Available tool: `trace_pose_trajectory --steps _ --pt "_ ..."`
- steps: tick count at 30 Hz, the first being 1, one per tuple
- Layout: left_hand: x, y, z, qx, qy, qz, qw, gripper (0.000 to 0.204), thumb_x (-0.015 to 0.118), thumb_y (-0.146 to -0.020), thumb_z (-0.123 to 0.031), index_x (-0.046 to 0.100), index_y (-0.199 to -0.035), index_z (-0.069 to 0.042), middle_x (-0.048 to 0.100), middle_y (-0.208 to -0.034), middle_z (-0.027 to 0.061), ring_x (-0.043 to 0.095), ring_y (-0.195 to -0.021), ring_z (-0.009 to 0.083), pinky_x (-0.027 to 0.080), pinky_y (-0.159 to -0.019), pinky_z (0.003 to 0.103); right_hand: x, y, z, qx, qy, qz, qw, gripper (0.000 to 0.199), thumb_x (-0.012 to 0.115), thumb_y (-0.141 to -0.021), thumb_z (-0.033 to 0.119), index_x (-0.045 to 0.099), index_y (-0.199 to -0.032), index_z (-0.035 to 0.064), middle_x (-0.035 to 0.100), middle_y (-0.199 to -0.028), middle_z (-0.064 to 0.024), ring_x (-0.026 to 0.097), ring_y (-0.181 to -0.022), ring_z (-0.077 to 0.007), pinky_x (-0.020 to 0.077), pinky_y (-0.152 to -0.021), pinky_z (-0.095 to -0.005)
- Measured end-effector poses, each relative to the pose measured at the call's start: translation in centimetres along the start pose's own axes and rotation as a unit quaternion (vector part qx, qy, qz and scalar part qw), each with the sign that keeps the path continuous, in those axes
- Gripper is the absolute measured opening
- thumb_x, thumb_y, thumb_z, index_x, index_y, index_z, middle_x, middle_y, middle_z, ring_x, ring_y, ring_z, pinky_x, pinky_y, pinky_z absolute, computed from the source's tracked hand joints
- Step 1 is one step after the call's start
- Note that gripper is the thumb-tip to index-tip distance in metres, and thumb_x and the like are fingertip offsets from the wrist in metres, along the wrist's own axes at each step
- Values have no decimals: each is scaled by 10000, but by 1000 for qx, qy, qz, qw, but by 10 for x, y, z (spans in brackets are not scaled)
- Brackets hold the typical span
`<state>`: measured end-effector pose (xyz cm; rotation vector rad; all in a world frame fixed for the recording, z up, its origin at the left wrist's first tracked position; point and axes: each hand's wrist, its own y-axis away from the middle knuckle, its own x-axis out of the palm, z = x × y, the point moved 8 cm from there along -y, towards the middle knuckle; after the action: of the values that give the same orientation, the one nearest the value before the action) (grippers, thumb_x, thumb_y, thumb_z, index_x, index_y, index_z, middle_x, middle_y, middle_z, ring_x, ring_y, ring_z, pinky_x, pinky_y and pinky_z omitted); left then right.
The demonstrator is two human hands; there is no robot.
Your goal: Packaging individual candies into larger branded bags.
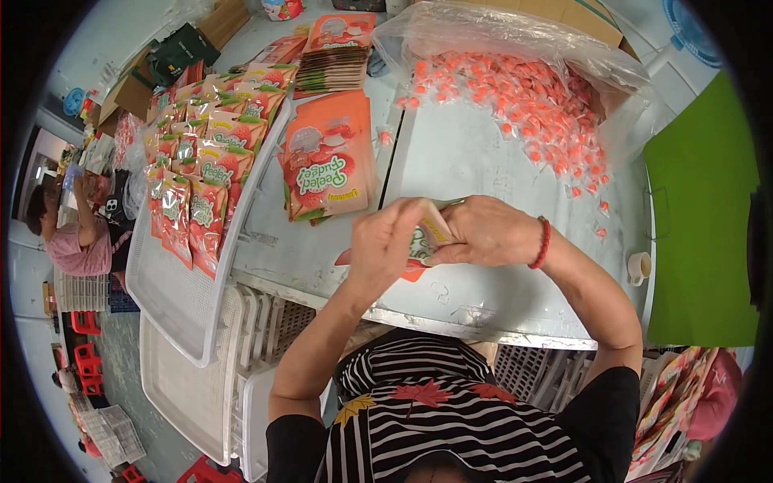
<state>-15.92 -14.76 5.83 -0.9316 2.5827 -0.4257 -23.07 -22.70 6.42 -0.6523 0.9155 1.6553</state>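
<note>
In front of my body, over the table's near part, both hands hold one orange candy pouch (436,226) with its upper edge between them. My left hand (380,245) grips its left side with bent fingers. My right hand (489,231), a red bracelet at its wrist, pinches the right side. The fingers partly cover the pouch, so I cannot see what is in it. Just beyond my left hand lies a pile of flat orange pouches (326,153). At the far right, small wrapped red candies (539,113) spill from a large clear plastic bag (515,28).
Filled pouches (217,157) crowd a white tray (173,306) on the left. Behind the flat pouches stands a taller stack (330,71). A small cup (638,268) sits by the right edge. White crates (189,378) are stacked below left. Another person (80,241) works at far left.
</note>
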Motion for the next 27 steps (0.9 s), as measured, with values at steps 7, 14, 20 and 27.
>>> trace_pose_trajectory --steps 7,14,20,27 --pt "-24 5 21 -106 143 -25 984 309 443 -1001 -197 657 -942 18 600 -726 -17 521 -657 33 432 -598 184 -52 43 44 -74 178 -437 878 231 758 -675 121 625 -824 6 631 -1028 -100 593 -914 -342 474 -779 -408" --pt "-24 7 20 -173 216 65 959 238 503 -969 -153 667 -1011 15 664 -782 5 561 -650 30 436 -571 181 -38 35 11 -28 36 -294 955 188 738 -758 125 590 -814 24 660 -781 -123 642 -627 -263 508 -559 -317" --pt "-27 12 27 -153 194 27 969 161 615 -886 -54 687 -1016 8 685 -809 17 584 -674 28 449 -550 179 -40 32 7 52 -106 -278 953 217 743 -760 139 607 -890 32 644 -688 -120 675 -658 -247 505 -561 -302" --pt "-31 13 29 -139 207 2 968 142 620 -884 -64 703 -981 -2 688 -795 13 580 -681 31 459 -556 171 -26 23 1 -17 -17 -176 984 236 744 -759 149 648 -921 6 624 -681 -155 630 -606 -260 474 -554 -335"
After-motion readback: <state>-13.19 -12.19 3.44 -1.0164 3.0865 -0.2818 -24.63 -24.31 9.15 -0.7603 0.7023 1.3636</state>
